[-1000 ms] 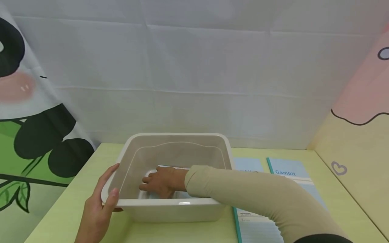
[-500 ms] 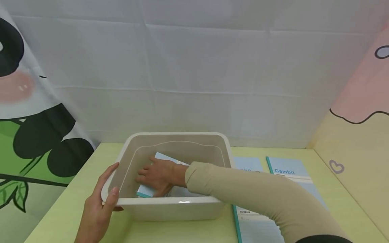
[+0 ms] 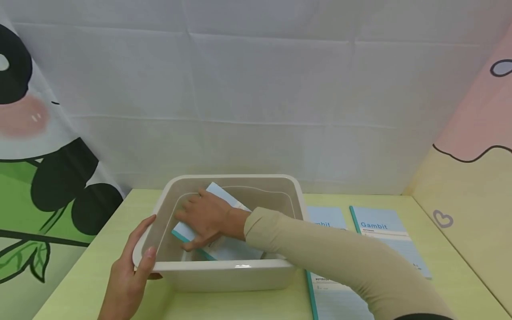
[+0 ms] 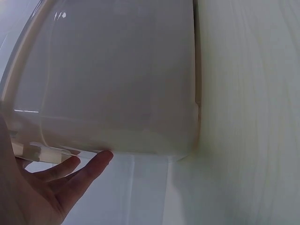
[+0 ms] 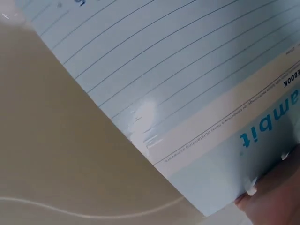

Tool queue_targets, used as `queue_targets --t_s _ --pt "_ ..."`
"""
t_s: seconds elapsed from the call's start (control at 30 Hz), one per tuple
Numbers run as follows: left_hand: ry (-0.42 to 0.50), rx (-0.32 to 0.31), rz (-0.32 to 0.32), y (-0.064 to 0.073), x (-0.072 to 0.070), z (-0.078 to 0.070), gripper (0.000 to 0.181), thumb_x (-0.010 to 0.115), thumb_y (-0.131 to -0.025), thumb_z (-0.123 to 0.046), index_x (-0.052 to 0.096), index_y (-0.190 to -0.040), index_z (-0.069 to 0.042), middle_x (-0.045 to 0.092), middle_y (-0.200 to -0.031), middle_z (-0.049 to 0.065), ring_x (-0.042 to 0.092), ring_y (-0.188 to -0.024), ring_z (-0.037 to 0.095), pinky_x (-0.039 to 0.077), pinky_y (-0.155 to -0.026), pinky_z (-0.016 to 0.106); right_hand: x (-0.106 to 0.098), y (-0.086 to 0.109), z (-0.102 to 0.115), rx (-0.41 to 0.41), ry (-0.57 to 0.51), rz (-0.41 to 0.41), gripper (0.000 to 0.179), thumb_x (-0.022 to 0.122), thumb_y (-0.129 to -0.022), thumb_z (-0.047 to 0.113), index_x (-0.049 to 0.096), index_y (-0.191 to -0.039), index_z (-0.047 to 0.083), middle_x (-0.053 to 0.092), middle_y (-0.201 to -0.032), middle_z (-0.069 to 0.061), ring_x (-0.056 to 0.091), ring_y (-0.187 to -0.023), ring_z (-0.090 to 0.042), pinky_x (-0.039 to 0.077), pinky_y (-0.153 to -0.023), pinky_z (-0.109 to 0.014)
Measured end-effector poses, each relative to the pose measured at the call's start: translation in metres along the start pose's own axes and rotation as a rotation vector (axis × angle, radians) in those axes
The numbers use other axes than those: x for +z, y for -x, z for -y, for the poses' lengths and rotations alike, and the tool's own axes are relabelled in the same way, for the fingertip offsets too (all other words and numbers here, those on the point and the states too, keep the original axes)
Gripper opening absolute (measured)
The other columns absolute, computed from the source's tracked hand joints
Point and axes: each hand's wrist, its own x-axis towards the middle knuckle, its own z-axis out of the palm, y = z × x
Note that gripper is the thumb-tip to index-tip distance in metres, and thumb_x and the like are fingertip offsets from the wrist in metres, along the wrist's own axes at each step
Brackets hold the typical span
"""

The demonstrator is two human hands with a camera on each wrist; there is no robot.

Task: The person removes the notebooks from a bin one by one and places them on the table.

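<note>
A beige plastic bin (image 3: 224,279) stands on the table. My left hand (image 3: 127,278) grips its near left corner, thumb at the front rim and fingers along the left side. In the left wrist view, fingertips (image 4: 101,159) touch the bin's outer wall. Inside the bin, my right hand (image 3: 205,217) holds a light blue notebook (image 3: 240,248) from above, thumb toward its teal spine and fingers at the top edge. The notebook lies at a slant, its far corner raised. The right wrist view shows its lined, printed cover (image 5: 164,79) close up, with fingertips at the top edge.
Right of the bin, a notebook (image 3: 338,302) lies partly under my right forearm (image 3: 340,249). Another Gambit notebook (image 3: 384,222) lies farther right on the yellow table (image 3: 224,306). A white cloth wall (image 3: 256,111) rises behind; a patterned panel (image 3: 460,213) stands at the right.
My right hand has brought the notebook up from the bin's floor and turned it to a steeper slant, moving slightly left and away. The left hand has stayed on the bin's corner.
</note>
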Motion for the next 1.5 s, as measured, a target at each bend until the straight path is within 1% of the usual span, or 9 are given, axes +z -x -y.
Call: queue_targets --t_s 0.27,0.43,0.57,0.67,0.73,0.93,1.03,1.23,1.5 --pt "-0.002 0.019 0.007 -0.001 -0.002 0.004 0.058 0.047 -0.108 -0.024 0.032 -0.163 -0.036 0.055 -0.144 0.016 0.059 -0.091 -0.001 0.06 -0.056 0.028 -0.023 0.003 -0.016 0.151 -0.079 -0.108 0.062 0.043 -0.092 0.076 0.055 -0.129 0.028 0.06 -0.119 0.01 0.056 -0.112 -0.01 0.042 -0.1 -0.036" --pt "-0.009 0.004 0.014 -0.002 -0.004 0.001 0.057 0.045 -0.108 -0.026 0.032 -0.163 -0.038 0.057 -0.139 0.009 0.06 -0.093 0.002 0.06 -0.058 0.028 -0.038 0.006 -0.032 0.274 -0.132 -0.172 0.06 0.043 -0.092 0.073 0.056 -0.127 0.026 0.06 -0.112 0.007 0.056 -0.106 -0.014 0.041 -0.093 -0.035" --pt "-0.002 -0.018 0.025 -0.004 -0.005 0.003 0.057 0.045 -0.109 -0.028 0.031 -0.163 -0.038 0.056 -0.141 0.01 0.059 -0.093 0.001 0.06 -0.059 0.026 -0.051 0.01 -0.049 0.374 -0.186 -0.222 0.055 0.044 -0.092 0.071 0.056 -0.118 0.025 0.057 -0.102 0.006 0.056 -0.099 -0.015 0.041 -0.091 -0.037" --pt "0.008 -0.024 0.018 -0.005 -0.005 0.006 0.057 0.045 -0.108 -0.027 0.031 -0.163 -0.037 0.056 -0.142 0.013 0.058 -0.092 -0.002 0.059 -0.058 0.026 -0.058 0.014 -0.06 0.436 -0.227 -0.246 0.05 0.044 -0.092 0.068 0.055 -0.113 0.024 0.055 -0.099 0.007 0.053 -0.094 -0.014 0.04 -0.091 -0.037" --pt "0.011 -0.026 0.008 -0.004 -0.005 0.007 0.057 0.044 -0.108 -0.026 0.033 -0.163 -0.036 0.055 -0.139 0.009 0.059 -0.092 -0.002 0.06 -0.058 0.027 -0.062 0.018 -0.067 0.468 -0.233 -0.255 0.048 0.043 -0.093 0.067 0.054 -0.112 0.024 0.053 -0.096 0.007 0.05 -0.091 -0.014 0.04 -0.089 -0.036" --pt "0.024 -0.057 0.034 -0.006 -0.006 0.009 0.056 0.041 -0.109 -0.03 0.03 -0.163 -0.038 0.055 -0.143 0.009 0.059 -0.093 -0.004 0.06 -0.059 0.026 -0.079 0.028 -0.088 0.574 -0.241 -0.268 0.046 0.04 -0.095 0.065 0.053 -0.108 0.024 0.052 -0.093 0.006 0.049 -0.088 -0.014 0.038 -0.085 -0.036" --pt "0.039 -0.054 0.03 -0.006 -0.006 0.008 0.056 0.042 -0.108 -0.03 0.032 -0.162 -0.038 0.057 -0.139 0.003 0.061 -0.093 -0.002 0.06 -0.06 0.027 -0.093 0.037 -0.102 0.623 -0.264 -0.273 0.045 0.039 -0.095 0.064 0.053 -0.106 0.023 0.054 -0.092 0.004 0.051 -0.089 -0.015 0.039 -0.086 -0.038" --pt "0.048 -0.04 0.017 -0.006 -0.007 0.008 0.055 0.043 -0.108 -0.029 0.034 -0.162 -0.039 0.055 -0.124 -0.023 0.062 -0.093 -0.001 0.061 -0.06 0.029 -0.111 0.063 -0.131 0.686 -0.307 -0.259 0.046 0.037 -0.096 0.063 0.052 -0.105 0.02 0.056 -0.094 -0.001 0.052 -0.09 -0.021 0.039 -0.088 -0.044" --pt "0.034 -0.037 0.008 -0.005 -0.007 0.009 0.055 0.044 -0.108 -0.028 0.034 -0.162 -0.038 0.053 -0.124 -0.028 0.061 -0.092 -0.003 0.06 -0.059 0.029 -0.105 0.106 -0.158 0.776 -0.396 -0.204 0.06 0.038 -0.095 0.061 0.056 -0.124 0.013 0.061 -0.107 -0.008 0.054 -0.099 -0.026 0.039 -0.097 -0.054"
